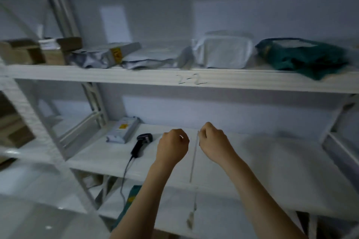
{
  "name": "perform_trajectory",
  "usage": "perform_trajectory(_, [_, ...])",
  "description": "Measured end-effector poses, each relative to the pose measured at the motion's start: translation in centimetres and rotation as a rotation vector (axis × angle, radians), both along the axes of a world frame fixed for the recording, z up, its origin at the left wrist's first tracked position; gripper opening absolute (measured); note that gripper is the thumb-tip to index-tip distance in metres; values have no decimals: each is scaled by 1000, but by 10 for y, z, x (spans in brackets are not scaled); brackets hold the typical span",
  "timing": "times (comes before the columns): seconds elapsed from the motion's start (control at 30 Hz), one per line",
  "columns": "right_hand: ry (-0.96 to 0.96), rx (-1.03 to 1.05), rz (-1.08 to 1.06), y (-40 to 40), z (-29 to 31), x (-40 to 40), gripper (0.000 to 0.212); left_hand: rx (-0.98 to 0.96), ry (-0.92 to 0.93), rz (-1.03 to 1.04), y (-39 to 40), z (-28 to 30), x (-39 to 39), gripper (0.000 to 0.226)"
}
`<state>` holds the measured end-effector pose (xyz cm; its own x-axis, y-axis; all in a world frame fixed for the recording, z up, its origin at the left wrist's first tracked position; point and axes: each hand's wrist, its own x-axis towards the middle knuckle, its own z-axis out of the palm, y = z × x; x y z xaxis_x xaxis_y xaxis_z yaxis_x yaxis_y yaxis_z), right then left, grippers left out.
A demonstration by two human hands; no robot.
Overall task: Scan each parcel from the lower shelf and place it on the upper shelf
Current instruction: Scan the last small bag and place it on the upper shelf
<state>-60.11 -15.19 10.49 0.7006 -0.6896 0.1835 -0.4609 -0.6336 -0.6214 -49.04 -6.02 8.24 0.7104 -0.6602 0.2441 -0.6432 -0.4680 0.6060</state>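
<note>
One grey parcel [123,129] with a yellow label lies at the back left of the lower shelf [272,161]. A black handheld scanner [141,144] with a cable rests just right of it. My left hand [172,145] hovers over the shelf a little right of the scanner, fingers curled, holding nothing. My right hand [214,139] is beside it, fingers curled, also holding nothing. On the upper shelf [136,76] lie a silver parcel [104,55], a flat grey bag [153,58], a white parcel [223,52] and a dark green parcel [303,54].
Cardboard boxes [38,50] stand at the upper shelf's left end. White frame uprights and braces [93,101] run along the left side, and a rail [338,147] closes the right. A green parcel [130,202] shows on the level below. The scanner cable [125,176] hangs over the front edge.
</note>
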Motion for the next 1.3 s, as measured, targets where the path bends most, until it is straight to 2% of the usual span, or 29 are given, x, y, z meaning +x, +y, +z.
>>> perform_trajectory(0.2, [31,155,-14,82,-47,114,17,34,26,108,93,-25,94,22])
perform_trajectory(0.4, [96,220,-18,104,-71,184,21,44,134,184,134,-40,162,23])
perform_trajectory(0.53, [125,305,-28,97,-87,233,18,52,194,223,135,-58,207,23])
perform_trajectory(0.6, [136,348,-50,89,-97,261,23,74,206,230,130,-67,229,23])
perform_trajectory(0.7, [133,436,-91,71,-115,311,16,102,218,234,111,-84,271,24])
perform_trajectory(0.9, [217,574,-124,31,-142,403,27,173,291,301,74,-116,354,26])
perform_trajectory(1.0, [277,735,-153,18,-150,434,18,199,369,313,67,-133,386,24])
perform_trajectory(1.13, [309,1170,-247,11,-168,453,22,227,470,358,69,-151,426,29])
perform_trajectory(1.2, [343,1120,-271,6,-178,461,20,226,522,365,71,-156,442,32])
perform_trajectory(1.3, [424,873,-247,-3,-187,473,32,204,608,366,70,-167,468,36])
